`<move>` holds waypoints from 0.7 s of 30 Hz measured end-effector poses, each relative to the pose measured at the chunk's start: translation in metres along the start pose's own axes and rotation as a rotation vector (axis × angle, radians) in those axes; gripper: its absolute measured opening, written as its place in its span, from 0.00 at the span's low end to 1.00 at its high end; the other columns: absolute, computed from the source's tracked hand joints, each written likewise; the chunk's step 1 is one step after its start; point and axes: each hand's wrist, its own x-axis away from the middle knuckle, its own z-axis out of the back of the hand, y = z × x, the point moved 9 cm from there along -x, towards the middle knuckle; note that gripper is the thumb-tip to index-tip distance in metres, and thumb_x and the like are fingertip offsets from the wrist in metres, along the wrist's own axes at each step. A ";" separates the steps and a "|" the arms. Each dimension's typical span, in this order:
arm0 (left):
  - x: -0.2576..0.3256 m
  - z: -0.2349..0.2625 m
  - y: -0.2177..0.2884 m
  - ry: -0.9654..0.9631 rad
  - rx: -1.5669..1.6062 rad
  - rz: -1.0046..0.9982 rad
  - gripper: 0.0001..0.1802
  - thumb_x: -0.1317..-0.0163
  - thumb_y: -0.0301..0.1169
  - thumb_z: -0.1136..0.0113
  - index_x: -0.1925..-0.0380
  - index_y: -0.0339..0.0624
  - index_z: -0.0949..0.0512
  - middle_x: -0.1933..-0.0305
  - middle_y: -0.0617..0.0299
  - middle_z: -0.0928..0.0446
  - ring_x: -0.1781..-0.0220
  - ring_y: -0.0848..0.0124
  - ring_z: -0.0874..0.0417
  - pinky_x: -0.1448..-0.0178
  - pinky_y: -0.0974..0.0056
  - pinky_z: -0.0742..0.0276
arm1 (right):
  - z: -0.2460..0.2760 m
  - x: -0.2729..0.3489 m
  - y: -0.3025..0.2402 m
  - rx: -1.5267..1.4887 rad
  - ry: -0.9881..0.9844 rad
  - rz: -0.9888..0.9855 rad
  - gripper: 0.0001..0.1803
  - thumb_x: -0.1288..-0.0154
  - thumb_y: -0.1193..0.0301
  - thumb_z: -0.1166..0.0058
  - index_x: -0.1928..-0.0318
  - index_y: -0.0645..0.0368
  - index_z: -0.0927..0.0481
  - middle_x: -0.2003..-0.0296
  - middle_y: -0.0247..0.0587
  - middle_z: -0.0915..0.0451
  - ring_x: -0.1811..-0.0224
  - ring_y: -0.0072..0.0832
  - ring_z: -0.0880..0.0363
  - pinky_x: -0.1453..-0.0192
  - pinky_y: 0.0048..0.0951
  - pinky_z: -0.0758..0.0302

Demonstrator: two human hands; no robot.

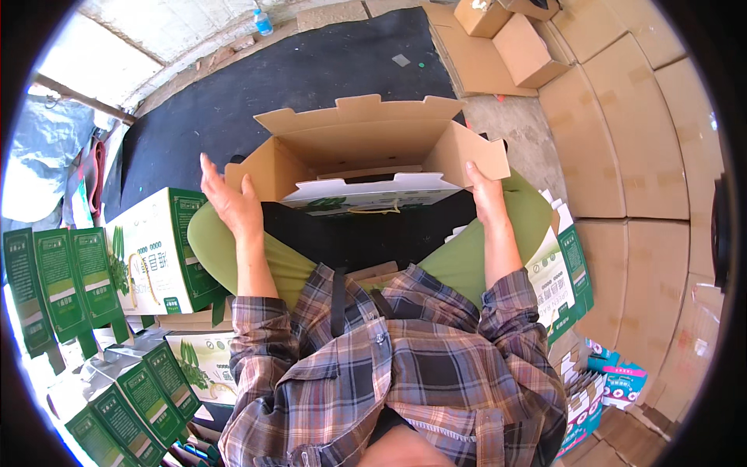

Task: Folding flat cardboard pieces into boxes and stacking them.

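An opened cardboard box (366, 144) stands between my knees, its flaps raised. Its inside is plain brown, and the near panel (373, 194) is white with green print and a cord handle. My left hand (233, 206) is at the left end flap (268, 171), fingers stretched and spread, with no grip on it. At the other end, my right hand (488, 198) pinches the right end flap (478, 152). Its thumb lies on the brown inner face, and the other fingers are mostly hidden behind the cardboard.
Green and white printed boxes (152, 253) stand at my left, with more (556, 272) by my right knee. Large brown cartons (580, 132) are stacked along the right. A black mat (311, 74) covers the floor ahead; a blue bottle (263, 23) stands beyond it.
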 end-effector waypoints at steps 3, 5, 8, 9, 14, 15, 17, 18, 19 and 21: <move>-0.008 -0.016 0.046 -0.065 -0.574 -0.318 0.43 0.50 0.18 0.41 0.32 0.50 0.43 0.33 0.53 0.40 0.32 0.55 0.38 0.33 0.49 0.40 | -0.002 0.005 -0.003 0.002 -0.008 -0.043 0.28 0.35 0.70 0.46 0.37 0.66 0.37 0.41 0.44 0.31 0.39 0.32 0.33 0.36 0.33 0.36; -0.012 -0.043 0.060 -0.154 -0.636 -0.442 0.46 0.53 0.19 0.37 0.32 0.54 0.43 0.29 0.60 0.44 0.27 0.56 0.47 0.28 0.45 0.50 | 0.001 0.005 -0.001 0.022 -0.002 -0.067 0.28 0.35 0.70 0.46 0.38 0.66 0.37 0.41 0.44 0.31 0.39 0.32 0.33 0.36 0.33 0.36; -0.010 -0.064 0.082 -0.281 -0.417 -0.545 0.44 0.49 0.22 0.39 0.32 0.57 0.44 0.29 0.61 0.45 0.26 0.57 0.48 0.27 0.45 0.51 | 0.006 0.005 -0.001 -0.006 -0.018 0.007 0.28 0.36 0.70 0.45 0.38 0.66 0.36 0.42 0.43 0.30 0.39 0.32 0.33 0.36 0.33 0.36; -0.006 -0.062 0.092 -0.246 -0.369 -0.599 0.36 0.48 0.24 0.38 0.37 0.56 0.35 0.36 0.60 0.36 0.31 0.59 0.40 0.30 0.48 0.44 | 0.005 0.006 0.000 -0.006 -0.017 -0.008 0.28 0.36 0.70 0.45 0.38 0.66 0.36 0.42 0.43 0.30 0.39 0.32 0.33 0.36 0.33 0.36; 0.018 -0.070 0.067 -0.495 -0.189 -0.704 0.17 0.52 0.23 0.37 0.60 0.47 0.21 0.59 0.61 0.26 0.49 0.60 0.26 0.46 0.57 0.28 | 0.003 0.007 0.004 -0.105 -0.006 -0.097 0.28 0.36 0.69 0.45 0.38 0.66 0.35 0.41 0.43 0.30 0.39 0.32 0.33 0.35 0.32 0.37; 0.025 -0.076 0.066 -0.611 -0.239 -0.659 0.18 0.53 0.22 0.38 0.59 0.47 0.21 0.60 0.61 0.26 0.49 0.60 0.26 0.47 0.57 0.28 | 0.009 0.001 0.004 -0.040 0.012 -0.048 0.28 0.35 0.69 0.45 0.38 0.66 0.35 0.41 0.43 0.31 0.39 0.32 0.33 0.35 0.32 0.37; 0.035 -0.085 0.060 -0.743 -0.301 -0.619 0.20 0.55 0.20 0.39 0.59 0.47 0.22 0.60 0.61 0.25 0.49 0.60 0.26 0.44 0.56 0.30 | 0.012 0.000 0.003 0.025 0.028 -0.002 0.28 0.35 0.68 0.45 0.38 0.66 0.36 0.40 0.43 0.31 0.39 0.33 0.33 0.35 0.32 0.38; 0.035 -0.085 0.059 -0.745 -0.302 -0.618 0.20 0.55 0.20 0.39 0.59 0.47 0.22 0.60 0.61 0.25 0.49 0.60 0.26 0.44 0.56 0.30 | 0.009 0.001 -0.001 0.049 0.017 0.025 0.29 0.35 0.67 0.45 0.38 0.66 0.36 0.39 0.44 0.33 0.37 0.33 0.35 0.34 0.33 0.39; 0.037 -0.086 0.059 -0.758 -0.329 -0.661 0.21 0.55 0.20 0.38 0.58 0.48 0.21 0.60 0.61 0.25 0.48 0.60 0.26 0.41 0.55 0.32 | 0.006 0.002 -0.005 0.074 0.008 0.053 0.30 0.35 0.66 0.45 0.37 0.66 0.37 0.38 0.44 0.34 0.36 0.34 0.37 0.33 0.33 0.41; 0.037 -0.087 0.059 -0.768 -0.357 -0.699 0.21 0.55 0.21 0.38 0.57 0.49 0.21 0.60 0.62 0.25 0.48 0.60 0.26 0.37 0.54 0.34 | -0.014 0.009 -0.025 0.092 -0.118 0.151 0.31 0.35 0.63 0.45 0.36 0.65 0.37 0.36 0.45 0.36 0.34 0.34 0.39 0.31 0.34 0.43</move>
